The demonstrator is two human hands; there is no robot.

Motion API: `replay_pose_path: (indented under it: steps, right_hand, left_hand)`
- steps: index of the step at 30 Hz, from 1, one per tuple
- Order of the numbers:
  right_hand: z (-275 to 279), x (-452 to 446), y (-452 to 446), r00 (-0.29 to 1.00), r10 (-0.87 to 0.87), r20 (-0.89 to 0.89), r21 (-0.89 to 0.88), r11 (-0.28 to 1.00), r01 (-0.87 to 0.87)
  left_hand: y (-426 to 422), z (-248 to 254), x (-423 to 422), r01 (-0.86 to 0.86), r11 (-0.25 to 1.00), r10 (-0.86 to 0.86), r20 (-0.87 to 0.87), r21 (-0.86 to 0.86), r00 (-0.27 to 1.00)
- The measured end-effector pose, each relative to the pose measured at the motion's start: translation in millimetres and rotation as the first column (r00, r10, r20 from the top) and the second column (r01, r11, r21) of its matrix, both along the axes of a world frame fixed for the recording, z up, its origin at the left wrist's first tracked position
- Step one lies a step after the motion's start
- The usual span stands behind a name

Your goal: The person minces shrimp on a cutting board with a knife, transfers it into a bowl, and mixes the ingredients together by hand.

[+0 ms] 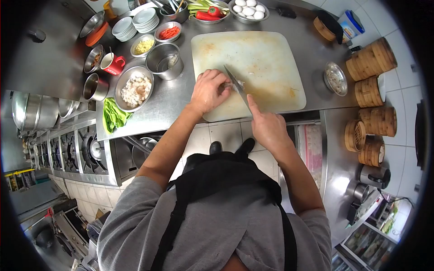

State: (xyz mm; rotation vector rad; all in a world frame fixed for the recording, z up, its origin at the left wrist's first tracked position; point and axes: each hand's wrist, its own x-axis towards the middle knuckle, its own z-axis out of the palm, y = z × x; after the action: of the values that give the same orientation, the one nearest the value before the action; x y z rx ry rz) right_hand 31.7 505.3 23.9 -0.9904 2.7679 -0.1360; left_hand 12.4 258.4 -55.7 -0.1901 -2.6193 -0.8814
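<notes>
A large cutting board (271, 54) with yellowish stains lies on the steel counter. My right hand (270, 128) grips a kitchen knife (239, 89), its index finger stretched along the back of the blade. The blade points away from me across the board's near left part. Close to the blade, my left hand (209, 91) presses down with bent fingers on a small pale piece of food (238, 85), mostly hidden by the fingers and knife. I cannot tell what food it is. A few tiny scraps lie on the board.
Left of the board stand a steel pot (164, 63), a bowl of pale chopped pieces (135, 90) and green leaves (115, 115). Behind are eggs (248, 9), red peppers (208, 16) and stacked plates (145, 20). At right sit a small bowl (335, 79) and bamboo steamers (371, 58).
</notes>
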Motion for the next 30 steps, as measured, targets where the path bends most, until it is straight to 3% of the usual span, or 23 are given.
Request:
replay_pose_path:
  steps: [2, 5, 12, 14, 17, 30]
  right_hand:
    - [-15, -1, 2, 1.0, -0.012, -0.004, -0.053, 0.999, 0.012]
    - [-29, 5, 3, 0.999, -0.024, -0.026, -0.171, 0.985, 0.019]
    - [-24, -17, -10, 0.996, -0.084, 0.024, -0.115, 0.99, 0.086]
    - [-18, -22, -9, 0.987, -0.16, -0.013, -0.113, 0.981, 0.158]
    - [-2, -11, -2, 0.99, -0.14, -0.003, -0.088, 0.986, 0.139]
    - [-2, 6, -13, 0.995, -0.057, 0.085, -0.046, 0.997, 0.062]
  left_hand:
    - [2, 0, -1, 0.057, 0.996, -0.063, -0.082, -0.07, 0.995]
    - [7, -6, -7, 0.098, 0.989, -0.105, -0.064, -0.113, 0.992]
    - [9, -8, -10, 0.098, 0.99, -0.102, -0.036, -0.099, 0.994]
    - [8, -3, -8, 0.064, 0.995, -0.058, 0.08, -0.077, 0.995]
    - [5, -1, -4, 0.029, 0.999, -0.029, -0.001, -0.03, 1.0]
    - [-5, -4, -6, 0.027, 0.998, -0.027, 0.009, -0.064, 1.0]
